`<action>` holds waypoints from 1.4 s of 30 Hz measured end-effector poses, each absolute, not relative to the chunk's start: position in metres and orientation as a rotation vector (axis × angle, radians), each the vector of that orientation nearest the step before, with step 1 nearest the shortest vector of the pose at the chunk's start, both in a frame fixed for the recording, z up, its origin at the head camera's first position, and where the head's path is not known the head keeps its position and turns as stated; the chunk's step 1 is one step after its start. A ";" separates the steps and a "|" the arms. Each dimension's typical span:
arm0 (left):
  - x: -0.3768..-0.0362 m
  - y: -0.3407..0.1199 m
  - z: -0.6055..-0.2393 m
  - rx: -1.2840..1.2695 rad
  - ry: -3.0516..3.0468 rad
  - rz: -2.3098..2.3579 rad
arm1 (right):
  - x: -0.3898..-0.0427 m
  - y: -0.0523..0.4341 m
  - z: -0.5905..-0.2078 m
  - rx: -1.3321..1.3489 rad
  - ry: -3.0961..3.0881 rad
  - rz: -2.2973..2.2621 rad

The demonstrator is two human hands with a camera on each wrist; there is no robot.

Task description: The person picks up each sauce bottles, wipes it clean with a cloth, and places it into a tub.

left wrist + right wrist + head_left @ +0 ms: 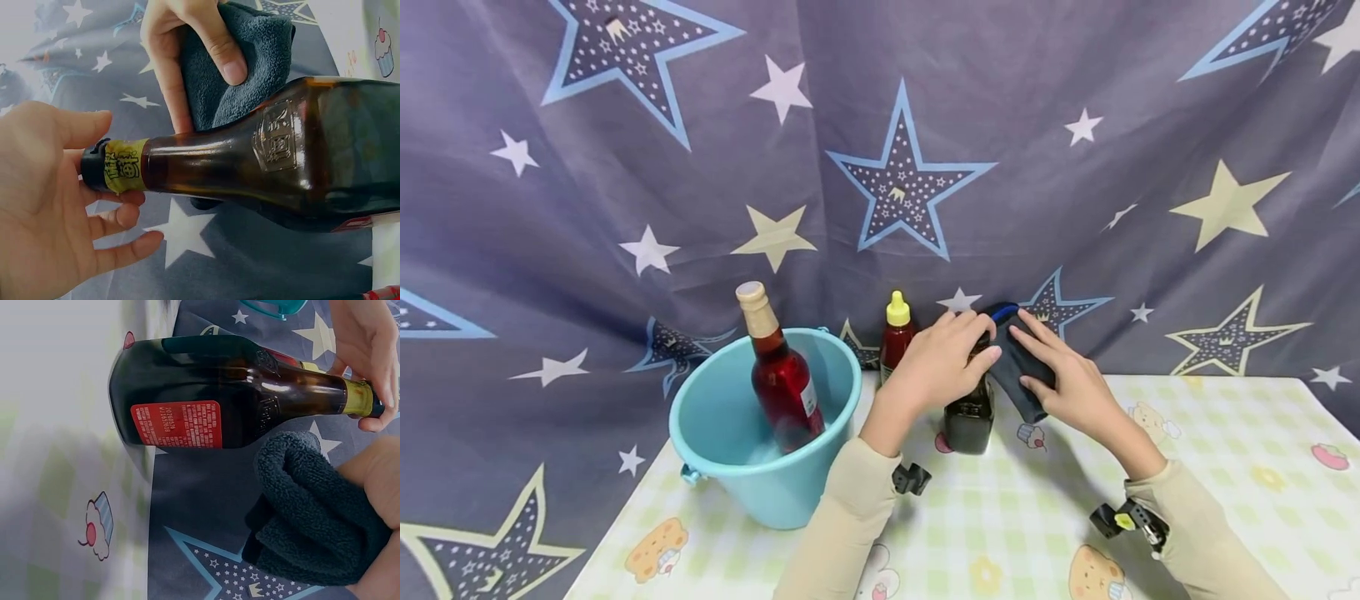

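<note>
My left hand (936, 358) pinches the black cap and yellow neck band of a square brown glass bottle (968, 425). Upright on the table, the bottle shows raised lettering (279, 137) in the left wrist view and a red label (177, 424) in the right wrist view. Just to its right, my right hand (1071, 383) grips a folded dark blue-grey towel (1018, 367) close to the bottle's shoulder. The right thumb (232, 70) lies on the towel's fuzzy face. Parts of the bottle's neck are hidden behind the left hand in the head view.
A light blue bucket (696, 446) stands at the left, with a red-filled bottle (778, 379) leaning in it. Behind my left hand is a red squeeze bottle (897, 333) with a yellow cap. A starry curtain (1045, 75) hangs along the back edge of the checked tablecloth (1232, 467).
</note>
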State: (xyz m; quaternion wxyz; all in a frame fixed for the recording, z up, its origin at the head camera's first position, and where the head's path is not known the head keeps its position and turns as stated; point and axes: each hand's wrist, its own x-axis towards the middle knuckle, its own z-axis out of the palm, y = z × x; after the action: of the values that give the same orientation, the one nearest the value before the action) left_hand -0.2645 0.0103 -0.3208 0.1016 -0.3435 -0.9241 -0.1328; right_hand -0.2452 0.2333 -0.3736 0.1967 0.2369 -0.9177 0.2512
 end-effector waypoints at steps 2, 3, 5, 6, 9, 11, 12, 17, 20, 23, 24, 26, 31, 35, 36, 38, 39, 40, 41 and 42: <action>-0.265 0.012 -0.324 -0.987 -2.704 -0.354 | -0.246 0.233 -0.376 0.675 -2.568 0.701; -0.266 0.013 -0.326 -0.971 -2.689 -0.328 | -0.246 0.233 -0.377 0.681 -2.567 0.701; -0.267 0.015 -0.328 -0.948 -2.660 -0.277 | -0.247 0.234 -0.377 0.689 -2.559 0.701; -0.267 0.016 -0.329 -0.944 -2.645 -0.258 | -0.247 0.234 -0.377 0.692 -2.552 0.699; -0.268 0.016 -0.329 -0.959 -2.620 -0.226 | -0.246 0.235 -0.375 0.689 -2.548 0.698; -0.267 0.013 -0.326 -0.980 -2.611 -0.220 | -0.246 0.235 -0.374 0.687 -2.544 0.695; -0.267 0.011 -0.324 -0.989 -2.607 -0.222 | -0.247 0.235 -0.373 0.689 -2.541 0.694; -0.265 0.010 -0.319 -1.052 -2.587 -0.232 | -0.246 0.237 -0.371 0.679 -2.539 0.716; -0.266 0.008 -0.316 -1.067 -2.581 -0.252 | -0.248 0.237 -0.369 0.680 -2.544 0.723; -0.268 0.005 -0.315 -1.067 -2.577 -0.275 | -0.250 0.237 -0.369 0.683 -2.556 0.733; -0.269 0.005 -0.315 -1.067 -2.582 -0.289 | -0.251 0.236 -0.370 0.683 -2.560 0.740; -0.270 0.004 -0.318 -1.067 -2.606 -0.316 | -0.252 0.236 -0.373 0.684 -2.574 0.751; -0.271 0.000 -0.316 -1.056 -2.694 -0.378 | -0.254 0.235 -0.375 0.699 -2.595 0.750; -0.270 -0.001 -0.317 -1.058 -2.722 -0.398 | -0.253 0.235 -0.378 0.702 -2.608 0.740; -0.270 -0.001 -0.318 -1.058 -2.722 -0.400 | -0.253 0.235 -0.378 0.701 -2.610 0.737; -0.269 -0.002 -0.318 -1.055 -2.723 -0.404 | -0.252 0.235 -0.379 0.698 -2.613 0.730; -0.269 -0.002 -0.317 -1.053 -2.724 -0.404 | -0.252 0.234 -0.378 0.698 -2.611 0.728; -0.269 -0.002 -0.317 -1.050 -2.725 -0.405 | -0.251 0.234 -0.378 0.699 -2.609 0.728; -0.268 -0.002 -0.316 -1.046 -2.726 -0.405 | -0.251 0.234 -0.377 0.701 -2.606 0.728; -0.268 -0.002 -0.314 -1.045 -2.727 -0.405 | -0.251 0.234 -0.376 0.704 -2.601 0.729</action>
State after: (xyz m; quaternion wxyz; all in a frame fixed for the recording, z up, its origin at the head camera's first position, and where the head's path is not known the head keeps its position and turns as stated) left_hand -0.2680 -0.0016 -0.3145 0.0963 -0.3526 -0.9207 -0.1367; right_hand -0.2510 0.2340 -0.3764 0.1742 0.2483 -0.9176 0.2570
